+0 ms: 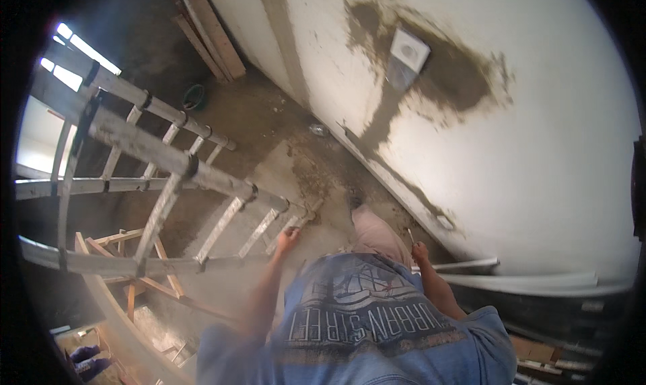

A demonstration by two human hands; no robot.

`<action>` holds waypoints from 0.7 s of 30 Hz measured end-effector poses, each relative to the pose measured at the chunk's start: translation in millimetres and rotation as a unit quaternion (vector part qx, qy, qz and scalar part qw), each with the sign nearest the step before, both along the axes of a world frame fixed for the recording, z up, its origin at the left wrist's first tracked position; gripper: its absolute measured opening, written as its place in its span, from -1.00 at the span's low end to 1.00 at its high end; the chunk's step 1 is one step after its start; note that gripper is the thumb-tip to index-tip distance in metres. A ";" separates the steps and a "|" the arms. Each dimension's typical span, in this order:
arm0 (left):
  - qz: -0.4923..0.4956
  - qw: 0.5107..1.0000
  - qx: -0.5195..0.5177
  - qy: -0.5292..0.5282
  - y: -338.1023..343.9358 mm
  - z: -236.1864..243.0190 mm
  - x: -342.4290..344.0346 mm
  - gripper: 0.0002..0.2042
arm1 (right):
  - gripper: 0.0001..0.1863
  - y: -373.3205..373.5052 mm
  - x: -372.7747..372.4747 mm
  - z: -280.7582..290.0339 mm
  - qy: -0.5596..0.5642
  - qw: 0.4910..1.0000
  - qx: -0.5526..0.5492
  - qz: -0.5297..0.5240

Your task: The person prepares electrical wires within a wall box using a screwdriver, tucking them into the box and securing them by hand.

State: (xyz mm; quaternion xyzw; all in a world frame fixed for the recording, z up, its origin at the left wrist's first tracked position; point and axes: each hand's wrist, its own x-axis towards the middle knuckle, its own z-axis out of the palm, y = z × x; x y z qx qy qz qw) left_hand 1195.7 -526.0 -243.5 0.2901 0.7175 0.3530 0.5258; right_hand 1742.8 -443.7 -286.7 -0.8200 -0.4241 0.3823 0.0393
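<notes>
Grip, right hand (420, 252): fingers closed around the lower part of a thin pale stick-like piece (410, 235), well to the right of the metal ladder (142, 141), the landmark for this entry. The free end of the piece projects above the fist, tilted slightly left; its exact kind is too small to tell.

Grip, left hand (288, 239): fingers curled, just beside the ladder's right-hand end. Whether it clasps a rung, touches one or is clear of it cannot be told.

Trousers, pale pink (377, 233): right of the ladder, between the two hands.

Wall, white (538, 169): right of the ladder and well apart from it. Bears a grey-brown mortar patch (464, 85) around a white square fitting (408, 50).

Bowl-like container, green (193, 97): on the floor, just above the ladder's upper rail as seen.

Boards, brown (212, 35): above the ladder as seen, by the wall's far end.

Timber frame (130, 303): partly behind and below the ladder's lower rail as seen.

Strips, long and pale (525, 281): well right of the ladder, along the wall's foot.
</notes>
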 end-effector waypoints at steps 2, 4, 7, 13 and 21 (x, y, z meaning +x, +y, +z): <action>-0.054 0.993 -0.065 0.083 17.5 0.9 -18.1 -0.64 | -0.58 79.4 -56.2 26.9 0.041 0.986 -0.104 0.123; -0.155 0.975 -0.048 0.152 113.3 49.0 2.0 -0.65 | -0.57 148.2 -46.7 3.9 0.000 0.972 -0.017 0.233; -0.059 0.992 0.010 0.115 170.2 120.6 -20.6 -0.61 | -0.58 254.9 -174.3 47.7 0.061 0.927 -0.012 0.369; 0.315 0.906 0.054 -0.277 325.1 141.0 -127.6 -0.50 | -0.60 416.7 -492.6 86.7 0.159 0.847 0.048 0.504; 0.460 0.754 0.176 -0.434 506.3 110.4 -382.1 -0.39 | -0.69 551.2 -813.5 163.2 0.398 0.733 -0.137 0.535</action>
